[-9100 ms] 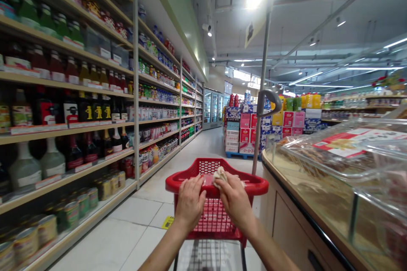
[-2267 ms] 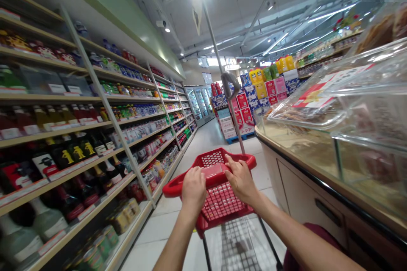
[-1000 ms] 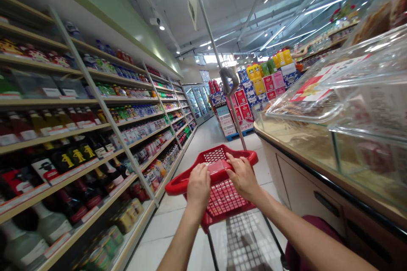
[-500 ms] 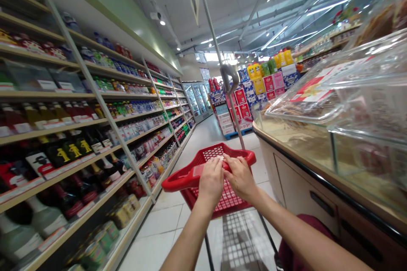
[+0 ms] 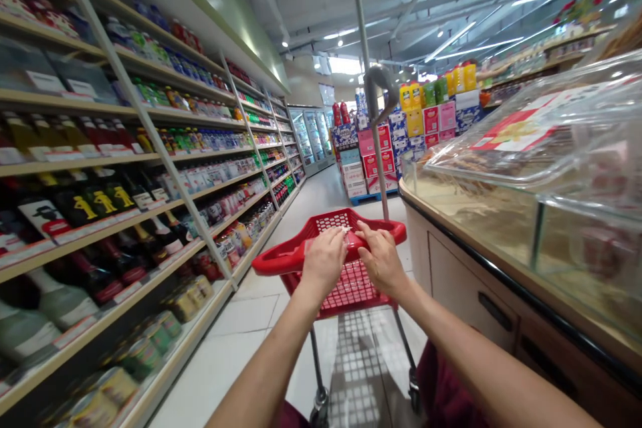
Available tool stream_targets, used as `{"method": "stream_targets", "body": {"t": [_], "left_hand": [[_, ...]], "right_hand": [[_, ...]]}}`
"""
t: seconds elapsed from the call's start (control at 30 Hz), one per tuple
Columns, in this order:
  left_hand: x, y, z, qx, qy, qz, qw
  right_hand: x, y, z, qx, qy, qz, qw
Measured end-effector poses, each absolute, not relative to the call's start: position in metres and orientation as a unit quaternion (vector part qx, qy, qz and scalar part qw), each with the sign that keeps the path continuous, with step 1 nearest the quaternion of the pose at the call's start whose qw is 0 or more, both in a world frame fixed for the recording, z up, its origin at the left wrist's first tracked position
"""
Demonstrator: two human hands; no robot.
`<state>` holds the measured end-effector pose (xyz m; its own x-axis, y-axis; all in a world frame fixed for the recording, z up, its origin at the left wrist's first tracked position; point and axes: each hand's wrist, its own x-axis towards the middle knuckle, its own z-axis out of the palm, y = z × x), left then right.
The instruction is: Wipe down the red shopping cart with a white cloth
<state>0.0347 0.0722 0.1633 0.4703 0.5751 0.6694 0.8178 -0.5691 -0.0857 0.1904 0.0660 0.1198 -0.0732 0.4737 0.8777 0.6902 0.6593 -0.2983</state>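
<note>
A red plastic shopping cart with a perforated basket stands in front of me, its handle bar toward me. Over the middle of that bar my left hand is closed, palm down. My right hand lies on the bar just to the right, fingers curled over it and slightly apart, thumb toward the left hand. A small white scrap shows by the left fingertips; what it is I cannot make out. A grey pole with a hook rises behind the cart's right side.
Long shelves of bottles and cans line the left. At the right, a glass-edged counter carries clear plastic food boxes. Stacked drink cartons stand ahead, with glass-door fridges farther back. Tiled floor runs between.
The cart and I have moved a little forward along the aisle. My hands have drawn slightly apart on the handle bar, and the cart's wheels now show below.
</note>
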Motion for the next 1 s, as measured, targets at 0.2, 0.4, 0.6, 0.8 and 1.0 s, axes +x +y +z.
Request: {"method": "stream_targets", "body": {"t": [0.2,0.4,0.6,0.8,1.0], "left_hand": [[0.004,0.084,0.160,-0.763,-0.515,-0.350,0.176],[0.047,0.100,0.155,-0.815,-0.433,-0.326,0.204],[-0.031,0.125,0.153,-0.753,-0.515,-0.354,0.205],[-0.036,0.140,0.156,-0.738,-0.573,-0.303,0.188],[-0.003,0.138,0.153,-0.745,-0.557,-0.304,0.207]], "right_hand": [[0.196,0.086,0.120,-0.424,-0.702,-0.076,0.568],[0.197,0.105,0.119,-0.414,-0.720,-0.086,0.550],[0.198,0.120,0.122,-0.419,-0.720,-0.078,0.548],[0.198,0.145,0.117,-0.407,-0.728,-0.112,0.541],[0.235,0.190,0.122,-0.423,-0.742,-0.096,0.510]]}}
